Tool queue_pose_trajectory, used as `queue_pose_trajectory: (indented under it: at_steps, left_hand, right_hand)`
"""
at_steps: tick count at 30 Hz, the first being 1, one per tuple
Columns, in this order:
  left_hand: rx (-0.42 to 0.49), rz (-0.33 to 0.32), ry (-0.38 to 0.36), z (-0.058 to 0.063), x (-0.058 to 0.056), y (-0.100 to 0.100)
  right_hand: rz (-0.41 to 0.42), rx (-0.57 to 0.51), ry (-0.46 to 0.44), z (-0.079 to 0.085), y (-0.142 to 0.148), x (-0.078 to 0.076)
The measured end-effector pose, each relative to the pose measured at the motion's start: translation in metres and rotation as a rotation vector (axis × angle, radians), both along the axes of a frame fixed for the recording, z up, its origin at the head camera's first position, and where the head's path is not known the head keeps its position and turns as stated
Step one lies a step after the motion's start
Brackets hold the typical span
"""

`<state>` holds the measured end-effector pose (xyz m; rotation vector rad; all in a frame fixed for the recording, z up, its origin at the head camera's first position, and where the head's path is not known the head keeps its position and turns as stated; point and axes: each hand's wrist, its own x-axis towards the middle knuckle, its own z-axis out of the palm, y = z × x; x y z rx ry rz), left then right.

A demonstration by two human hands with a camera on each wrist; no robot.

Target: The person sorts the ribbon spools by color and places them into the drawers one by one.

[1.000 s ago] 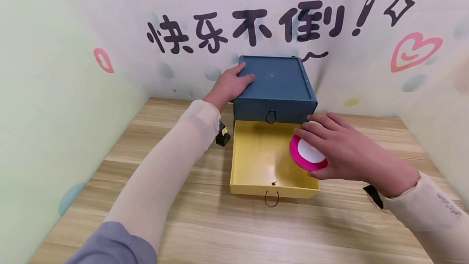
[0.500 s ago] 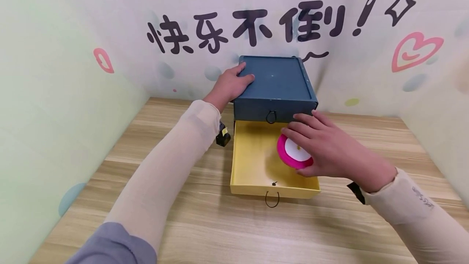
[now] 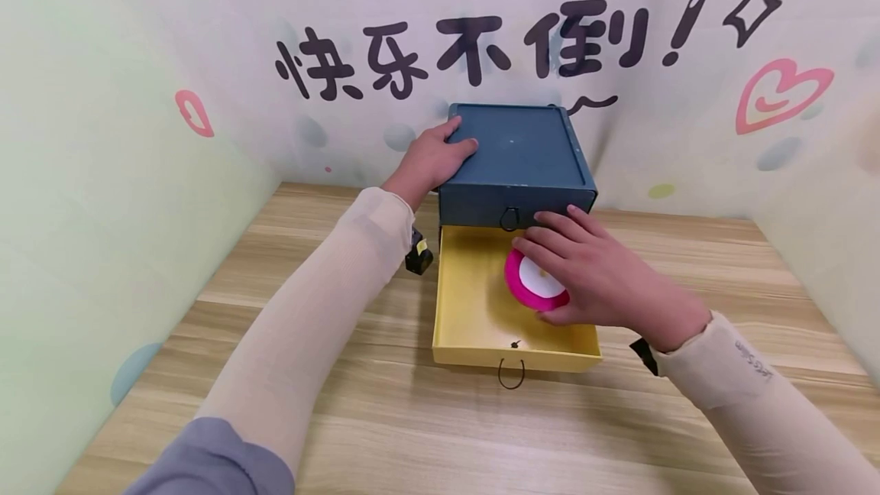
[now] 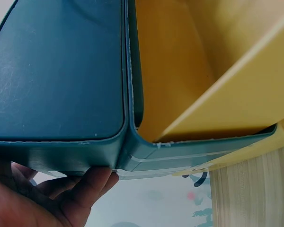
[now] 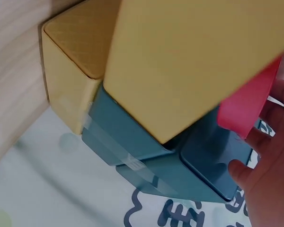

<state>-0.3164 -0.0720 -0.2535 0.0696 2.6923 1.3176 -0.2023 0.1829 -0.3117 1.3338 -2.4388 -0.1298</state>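
Your left hand (image 3: pixel 431 159): spread against blue cabinet (image 3: pixel 519 147). Your right hand (image 3: pixel 600 273): gripping pink disc (image 3: pixel 532 283) over yellow drawer (image 3: pixel 467 308); best lowered flat, clear of cabinet.

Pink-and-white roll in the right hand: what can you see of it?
The pink-and-white roll is short and round, a bright pink ring around a white face; perhaps wound ribbon or tape, but the material is unclear. The right hand grips it by the edge, covering part. Its white face points up toward the head camera, over the open yellow drawer; whether they touch is unclear.
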Motion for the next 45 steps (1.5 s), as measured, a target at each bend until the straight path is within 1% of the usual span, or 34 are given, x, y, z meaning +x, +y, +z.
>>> queue_pose_trajectory:
  at_steps: [7, 13, 18, 27, 35, 45]
  left_hand:
    - [-0.007, 0.001, 0.008, 0.0, 0.0, 0.0]
    - [-0.004, 0.005, 0.014, 0.0, 0.0, 0.0]
    - [-0.007, 0.006, 0.009, 0.0, 0.0, 0.0]
    - [-0.014, 0.011, 0.004, -0.001, -0.002, 0.0]
    - [-0.006, 0.006, 0.009, 0.0, 0.0, 0.0]
    - [-0.005, 0.007, 0.002, 0.001, 0.0, 0.001]
  right_hand:
    - [0.016, -0.006, 0.009, -0.009, -0.005, -0.005]
    - [0.042, -0.009, 0.024, -0.014, -0.01, -0.007]
    - [0.04, -0.006, 0.031, -0.016, -0.012, -0.008]
    - [0.041, 0.046, 0.049, -0.021, -0.02, -0.008]
    - [0.032, 0.062, 0.064, -0.025, -0.024, -0.008]
    - [-0.01, 0.12, 0.022, -0.028, -0.026, -0.007]
